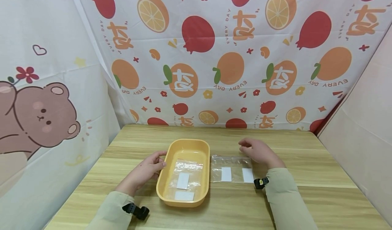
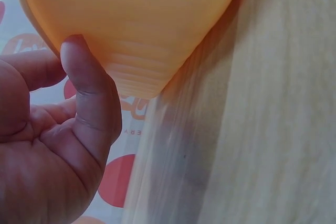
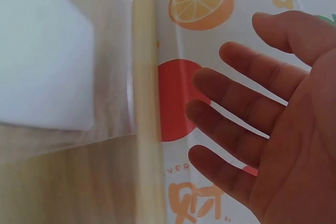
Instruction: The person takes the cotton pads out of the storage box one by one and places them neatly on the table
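A yellow tray (image 1: 207,175) stands on the wooden table. My left hand (image 1: 149,168) holds its left rim, and the thumb (image 2: 86,77) shows against the tray wall (image 2: 147,14) in the left wrist view. Inside the tray lies a clear zip bag (image 1: 197,175) with white rectangles (image 1: 183,181) on or in it. To the right of the tray, another clear zip bag (image 1: 235,162) lies flat with two white rectangles (image 1: 226,174). My right hand (image 1: 258,151) is over this bag's upper right corner, fingers spread loosely and holding nothing; the right wrist view shows the bare palm (image 3: 294,145).
The wooden table (image 1: 312,175) extends on both sides of the tray. A fruit-print cloth (image 1: 208,66) hangs behind its far edge. White cloths flank it, the left one with a bear print (image 1: 46,114). Black straps (image 1: 136,211) sit on both wrists.
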`<action>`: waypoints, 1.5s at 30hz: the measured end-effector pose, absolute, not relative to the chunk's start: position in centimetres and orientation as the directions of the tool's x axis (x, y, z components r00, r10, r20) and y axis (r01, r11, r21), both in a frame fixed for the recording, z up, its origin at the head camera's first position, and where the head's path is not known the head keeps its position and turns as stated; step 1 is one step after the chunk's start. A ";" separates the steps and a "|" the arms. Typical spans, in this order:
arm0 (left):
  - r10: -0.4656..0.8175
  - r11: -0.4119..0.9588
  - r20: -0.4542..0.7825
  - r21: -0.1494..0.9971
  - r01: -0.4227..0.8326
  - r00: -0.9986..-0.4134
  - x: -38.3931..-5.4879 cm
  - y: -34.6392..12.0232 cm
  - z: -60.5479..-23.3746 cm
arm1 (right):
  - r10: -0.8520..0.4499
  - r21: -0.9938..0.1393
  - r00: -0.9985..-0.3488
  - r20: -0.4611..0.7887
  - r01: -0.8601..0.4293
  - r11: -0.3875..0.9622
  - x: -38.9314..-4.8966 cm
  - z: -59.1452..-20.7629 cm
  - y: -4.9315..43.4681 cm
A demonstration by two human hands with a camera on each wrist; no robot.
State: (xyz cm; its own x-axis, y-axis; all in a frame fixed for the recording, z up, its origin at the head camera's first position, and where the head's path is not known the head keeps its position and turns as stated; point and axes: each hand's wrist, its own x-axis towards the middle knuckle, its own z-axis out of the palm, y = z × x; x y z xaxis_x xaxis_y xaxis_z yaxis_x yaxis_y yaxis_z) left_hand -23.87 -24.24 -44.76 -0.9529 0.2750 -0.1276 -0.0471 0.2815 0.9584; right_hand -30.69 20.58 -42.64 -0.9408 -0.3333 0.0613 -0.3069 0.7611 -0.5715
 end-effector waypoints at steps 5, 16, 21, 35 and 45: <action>0.260 0.289 -0.139 0.956 -0.060 -0.956 -23.9 -24.3 -44.6 | -0.330 -0.588 -0.942 0.060 -0.300 0.752 -30.4 -41.9 20.4; 0.264 0.290 -0.136 0.955 -0.056 -0.955 -23.8 -24.2 -44.6 | -0.370 -0.588 -0.923 0.110 -0.360 0.725 -29.3 -40.1 19.8; 0.268 0.286 -0.138 0.956 -0.058 -0.953 -23.8 -24.3 -44.5 | -0.388 -0.585 -0.913 0.126 -0.385 0.714 -28.8 -39.3 19.5; 0.267 0.290 -0.147 0.955 -0.067 -0.952 -23.8 -24.3 -44.7 | -0.448 -0.577 -0.880 0.158 -0.451 0.681 -27.4 -37.8 18.2; 0.274 0.291 -0.141 0.955 -0.058 -0.951 -24.0 -24.4 -44.7 | -0.501 -0.564 -0.845 0.186 -0.509 0.650 -26.8 -37.3 17.1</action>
State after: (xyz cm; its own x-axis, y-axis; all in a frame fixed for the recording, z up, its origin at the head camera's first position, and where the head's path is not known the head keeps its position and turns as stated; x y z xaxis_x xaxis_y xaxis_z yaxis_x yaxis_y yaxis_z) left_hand -23.95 -24.43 -44.72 -0.9514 0.2736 -0.1414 -0.0583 0.2908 0.9550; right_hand -26.83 17.05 -37.32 -0.8453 -0.5007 0.1864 -0.5093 0.6499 -0.5641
